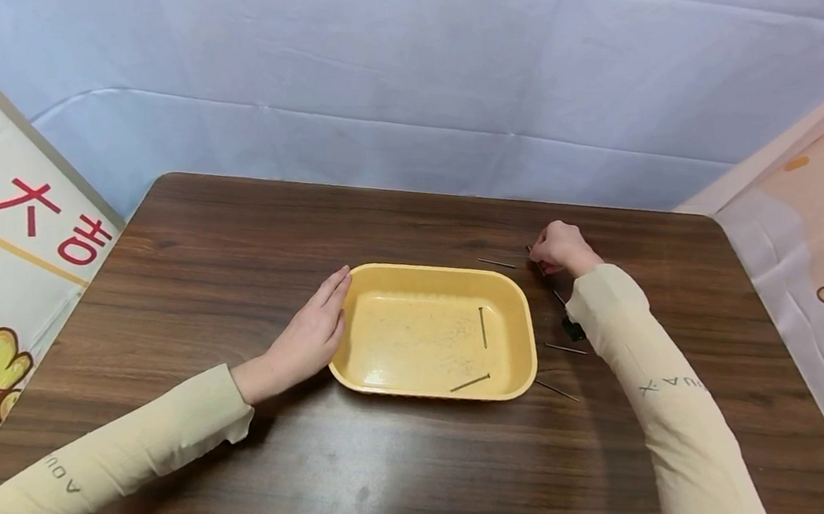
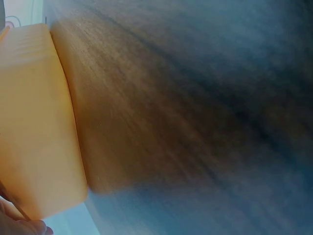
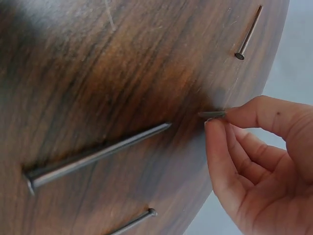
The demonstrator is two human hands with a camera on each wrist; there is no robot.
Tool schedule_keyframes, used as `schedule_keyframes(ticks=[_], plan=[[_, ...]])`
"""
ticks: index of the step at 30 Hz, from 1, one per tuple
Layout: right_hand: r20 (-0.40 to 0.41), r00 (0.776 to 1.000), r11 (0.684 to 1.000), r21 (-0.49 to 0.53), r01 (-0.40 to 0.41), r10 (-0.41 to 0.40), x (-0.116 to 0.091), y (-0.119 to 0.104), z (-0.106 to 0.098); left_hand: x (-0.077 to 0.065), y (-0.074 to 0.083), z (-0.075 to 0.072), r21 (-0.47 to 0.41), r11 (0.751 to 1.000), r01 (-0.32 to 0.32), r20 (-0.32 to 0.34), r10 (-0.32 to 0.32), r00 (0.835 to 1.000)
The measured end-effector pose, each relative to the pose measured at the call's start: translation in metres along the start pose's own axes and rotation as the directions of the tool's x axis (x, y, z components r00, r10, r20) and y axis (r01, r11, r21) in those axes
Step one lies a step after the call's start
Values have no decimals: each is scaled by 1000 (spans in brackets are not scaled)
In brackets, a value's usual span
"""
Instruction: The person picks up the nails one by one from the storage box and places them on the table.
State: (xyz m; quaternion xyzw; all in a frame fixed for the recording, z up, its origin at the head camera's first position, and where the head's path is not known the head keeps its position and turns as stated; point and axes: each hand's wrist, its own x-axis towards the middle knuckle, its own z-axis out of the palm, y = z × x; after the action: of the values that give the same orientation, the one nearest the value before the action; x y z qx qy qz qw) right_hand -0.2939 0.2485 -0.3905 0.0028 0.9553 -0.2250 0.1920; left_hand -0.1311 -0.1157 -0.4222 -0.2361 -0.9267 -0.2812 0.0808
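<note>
My left hand [image 1: 306,334] lies along the left side of a yellow plastic basin [image 1: 444,274], its fingers straight against the rim. The left wrist view shows the basin's outer wall [image 2: 39,117] and fingertips [image 2: 24,227] at its edge. Beyond the basin's far right corner, my right hand [image 1: 562,246] pinches a nail [image 3: 213,114] between thumb and index finger, just above the table. A long nail [image 3: 98,156] lies nearby on the wood. Inside the basin are two nails, one upper [image 1: 483,328] and one lower [image 1: 470,383].
More nails lie on the brown wooden table [image 1: 375,463]: one behind the basin [image 1: 498,263], others to its right, including a nearer nail [image 1: 558,390]. A small black object [image 1: 573,330] shows beside the right sleeve. A pale cloth [image 1: 400,80] hangs behind the table.
</note>
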Motion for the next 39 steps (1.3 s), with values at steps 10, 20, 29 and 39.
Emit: schedule_keyframes(ticks=[10,20,29,39], plan=[[28,999,997,-65,40,-38,-11,-9,-10,1,0,-1,0,1000,0,6,0,1000],[71,992,989,-94,111,-105,-31,-31,-18,1,1,-1,-1,1000,4,11,-4,1000],[87,983,976,-135,171,-160,-46,-46,-18,1,-1,0,3,1000,13,17,-13,1000],[76,977,944,-251,212,-199,-65,-58,-16,2,-2,1,9,1000,11,18,-11,1000]])
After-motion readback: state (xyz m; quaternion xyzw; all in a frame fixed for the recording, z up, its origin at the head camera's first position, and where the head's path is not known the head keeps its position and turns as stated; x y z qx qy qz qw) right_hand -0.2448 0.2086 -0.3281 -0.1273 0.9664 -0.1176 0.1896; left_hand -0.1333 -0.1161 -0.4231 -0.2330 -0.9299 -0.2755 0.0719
